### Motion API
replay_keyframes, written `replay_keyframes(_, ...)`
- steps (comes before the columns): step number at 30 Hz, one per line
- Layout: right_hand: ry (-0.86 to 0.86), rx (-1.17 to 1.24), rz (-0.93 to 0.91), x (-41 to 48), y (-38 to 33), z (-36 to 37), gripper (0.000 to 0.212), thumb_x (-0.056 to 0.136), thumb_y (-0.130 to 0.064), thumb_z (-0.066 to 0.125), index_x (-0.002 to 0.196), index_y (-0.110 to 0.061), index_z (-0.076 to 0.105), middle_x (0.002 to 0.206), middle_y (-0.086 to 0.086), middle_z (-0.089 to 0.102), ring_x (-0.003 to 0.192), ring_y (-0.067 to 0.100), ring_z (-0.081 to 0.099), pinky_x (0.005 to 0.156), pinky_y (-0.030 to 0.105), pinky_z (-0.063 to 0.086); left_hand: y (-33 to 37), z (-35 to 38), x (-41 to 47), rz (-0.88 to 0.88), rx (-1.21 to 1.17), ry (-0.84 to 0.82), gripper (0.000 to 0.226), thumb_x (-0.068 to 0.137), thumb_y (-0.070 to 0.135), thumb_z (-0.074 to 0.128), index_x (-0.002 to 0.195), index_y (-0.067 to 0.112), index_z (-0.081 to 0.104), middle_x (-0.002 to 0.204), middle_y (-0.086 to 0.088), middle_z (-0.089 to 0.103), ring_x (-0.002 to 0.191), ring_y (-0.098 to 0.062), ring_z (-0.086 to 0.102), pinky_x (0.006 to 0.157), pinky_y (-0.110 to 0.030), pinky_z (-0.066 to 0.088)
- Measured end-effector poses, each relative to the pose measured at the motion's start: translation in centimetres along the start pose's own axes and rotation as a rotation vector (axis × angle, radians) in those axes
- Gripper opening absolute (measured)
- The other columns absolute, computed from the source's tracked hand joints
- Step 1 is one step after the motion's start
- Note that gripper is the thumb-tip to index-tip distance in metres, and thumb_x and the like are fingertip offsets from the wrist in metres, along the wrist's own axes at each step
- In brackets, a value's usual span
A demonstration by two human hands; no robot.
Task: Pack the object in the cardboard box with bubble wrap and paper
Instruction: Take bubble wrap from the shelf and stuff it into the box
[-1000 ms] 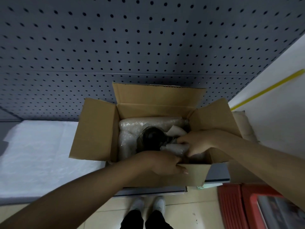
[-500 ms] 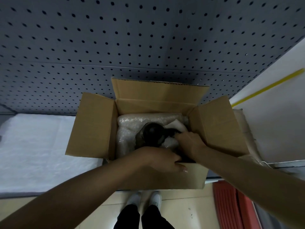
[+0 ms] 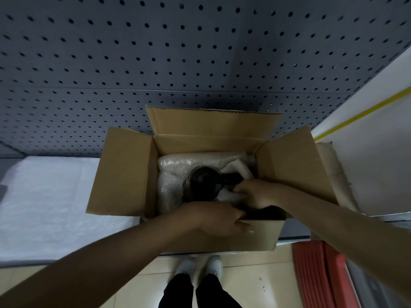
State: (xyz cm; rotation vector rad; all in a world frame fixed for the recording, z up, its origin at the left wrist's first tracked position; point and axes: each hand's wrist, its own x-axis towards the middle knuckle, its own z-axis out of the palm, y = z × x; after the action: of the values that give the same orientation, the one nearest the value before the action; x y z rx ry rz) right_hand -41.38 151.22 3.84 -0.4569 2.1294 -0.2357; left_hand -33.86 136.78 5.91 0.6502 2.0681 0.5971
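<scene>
Just beside right fingers (image 3: 240,188), dark object (image 3: 203,184)

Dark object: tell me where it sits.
Head view: the dark object sits centrally in the cardboard box, bubble wrap left of it, right hand at its right.

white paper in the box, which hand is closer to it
Right. The right hand is inside the cardboard box, its fingers just on the person's side of the white paper. The left hand grips the box's near wall, farther from it.
</scene>
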Motion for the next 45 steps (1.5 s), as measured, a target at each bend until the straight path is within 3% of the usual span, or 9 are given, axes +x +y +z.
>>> replay_keyframes(6,0.416,0.718,-0.172,1.1,-0.6,2.9,0.047,0.082,0.011,0.041,0.117,-0.017,0.055,0.123,0.005,0.058,0.117,0.023,0.053,0.103,0.040,0.043,-0.4,-0.2,0.2,0.011,-0.022,-0.027,0.055,0.093,0.058,0.037,0.129,0.019,0.050,0.129,-0.008,0.058,0.111,-0.022,0.057,0.097,-0.033,0.044)
replay_keyframes(10,0.341,0.322,-0.025,2.1,-1.6,3.6,0.025,0.093,0.006,0.040,0.111,-0.003,0.056,0.129,0.019,0.058,0.117,0.027,0.054,0.105,0.036,0.041,-0.5,0.0,0.4,0.031,0.000,-0.007,0.063,0.089,0.064,0.034,0.130,0.019,0.050,0.129,-0.008,0.059,0.110,-0.021,0.059,0.099,-0.037,0.046)
replay_keyframes(14,0.503,0.561,0.037,2.5,-0.6,4.8,0.043,0.095,0.004,0.038,0.136,-0.006,0.042,0.133,0.015,0.052,0.123,0.022,0.049,0.109,0.027,0.037,-0.3,0.3,0.3,-0.007,0.023,0.032,0.060,0.089,0.063,0.035,0.122,0.016,0.054,0.121,-0.010,0.063,0.103,-0.023,0.061,0.095,-0.039,0.049)
replay_keyframes(19,0.164,0.243,0.049,0.1,-0.5,1.2,0.030,0.099,-0.007,0.037,0.126,0.003,0.046,0.079,0.008,0.045,0.079,0.020,0.046,0.082,0.029,0.040,0.0,0.0,0.0,-0.015,-0.001,0.028,0.053,0.094,0.054,0.039,0.132,0.019,0.047,0.132,-0.010,0.056,0.116,-0.025,0.056,0.102,-0.036,0.043)
replay_keyframes(25,0.432,-0.213,-0.037,-3.0,-0.8,0.5,0.036,0.096,-0.018,0.045,0.129,-0.027,0.056,0.127,0.005,0.057,0.111,0.025,0.052,0.096,0.032,0.045,0.5,-0.4,-0.5,-0.046,-0.061,-0.020,0.054,0.094,0.054,0.040,0.130,0.015,0.049,0.133,-0.008,0.056,0.116,-0.022,0.055,0.101,-0.031,0.041)
replay_keyframes(32,0.477,0.105,-0.245,-3.2,-2.5,1.3,0.018,0.087,-0.003,0.048,0.087,-0.016,0.060,0.075,0.002,0.045,0.079,0.021,0.050,0.064,0.023,0.041,1.0,-0.5,-0.8,-0.070,-0.062,-0.009,0.064,0.090,0.060,0.040,0.136,0.017,0.043,0.143,-0.007,0.047,0.126,-0.023,0.048,0.108,-0.035,0.037)
replay_keyframes(39,0.513,-0.100,-0.246,-3.2,-1.5,0.7,0.017,0.091,-0.006,0.049,0.091,-0.021,0.058,0.075,-0.003,0.055,0.072,0.010,0.053,0.064,0.016,0.042,0.7,-0.7,-0.8,-0.104,-0.031,0.016,0.067,0.084,0.068,0.041,0.135,0.025,0.044,0.143,-0.004,0.046,0.125,-0.022,0.049,0.107,-0.041,0.040)
replay_keyframes(42,0.353,-0.217,-0.141,-3.5,-0.9,0.3,0.034,0.091,-0.014,0.053,0.124,-0.017,0.059,0.109,0.010,0.063,0.100,0.029,0.061,0.082,0.034,0.047,1.1,-0.5,-1.3,-0.165,0.009,0.090,0.081,0.070,0.077,0.041,0.130,0.023,0.049,0.135,-0.006,0.054,0.117,-0.024,0.055,0.102,-0.038,0.044)
replay_keyframes(45,0.382,-0.190,-0.097,-4.7,-0.9,-0.4,0.032,0.092,-0.018,0.052,0.119,-0.033,0.059,0.117,0.008,0.063,0.103,0.026,0.061,0.077,0.030,0.045,1.8,-0.1,-3.0,-0.114,0.029,0.297,0.063,0.080,0.069,0.048,0.127,0.027,0.049,0.135,-0.003,0.053,0.116,-0.021,0.055,0.099,-0.031,0.044)
